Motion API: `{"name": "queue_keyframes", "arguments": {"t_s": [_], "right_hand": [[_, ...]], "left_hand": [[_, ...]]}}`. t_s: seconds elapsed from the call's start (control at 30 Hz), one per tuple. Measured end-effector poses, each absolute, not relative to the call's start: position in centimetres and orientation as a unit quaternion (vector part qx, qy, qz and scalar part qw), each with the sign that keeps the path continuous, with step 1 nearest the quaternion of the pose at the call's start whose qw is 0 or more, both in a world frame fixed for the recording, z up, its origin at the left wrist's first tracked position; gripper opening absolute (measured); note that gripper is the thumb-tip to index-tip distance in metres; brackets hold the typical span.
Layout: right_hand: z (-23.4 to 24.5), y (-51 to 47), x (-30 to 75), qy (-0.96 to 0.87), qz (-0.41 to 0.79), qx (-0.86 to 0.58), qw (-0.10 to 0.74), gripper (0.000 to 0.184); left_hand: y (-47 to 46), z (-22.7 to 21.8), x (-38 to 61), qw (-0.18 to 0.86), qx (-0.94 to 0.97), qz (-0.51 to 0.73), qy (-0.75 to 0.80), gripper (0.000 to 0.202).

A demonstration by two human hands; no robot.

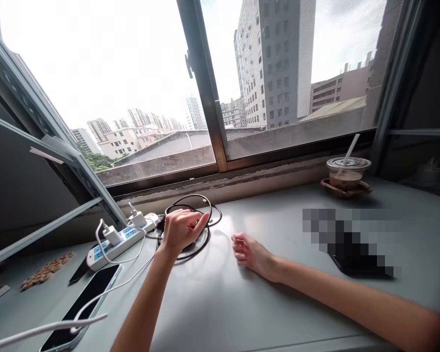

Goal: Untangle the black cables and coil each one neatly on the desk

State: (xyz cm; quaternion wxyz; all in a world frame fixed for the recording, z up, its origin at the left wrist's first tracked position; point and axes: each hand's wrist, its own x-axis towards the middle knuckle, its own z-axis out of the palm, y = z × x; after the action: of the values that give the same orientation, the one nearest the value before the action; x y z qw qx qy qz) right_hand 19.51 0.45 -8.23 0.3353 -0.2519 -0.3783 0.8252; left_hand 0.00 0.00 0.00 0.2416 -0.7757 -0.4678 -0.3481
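Several black cable loops at eleven o'clock, likely coiled to save room; left hand half-curled over them, grip unclear; right hand, one o'clock, loosely closed, seemingly empty.

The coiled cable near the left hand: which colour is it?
The coiled cable is black, shown best in the head view.

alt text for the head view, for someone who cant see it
A person's left hand is over a coiled black cable on a grey desk, the right hand curled nearby. A power strip and phone lie left, a lidded drink stands right, near a window.
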Motion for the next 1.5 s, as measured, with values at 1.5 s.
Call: {"name": "queue_keyframes", "arguments": {"t_s": [1.5], "right_hand": [[-8.9,1.9,20.8,-0.538,0.619,-0.320,0.474,0.059]], "left_hand": [[0.8,-1.9,2.4,-0.006,-0.676,-0.539,-0.502,0.016]]}}
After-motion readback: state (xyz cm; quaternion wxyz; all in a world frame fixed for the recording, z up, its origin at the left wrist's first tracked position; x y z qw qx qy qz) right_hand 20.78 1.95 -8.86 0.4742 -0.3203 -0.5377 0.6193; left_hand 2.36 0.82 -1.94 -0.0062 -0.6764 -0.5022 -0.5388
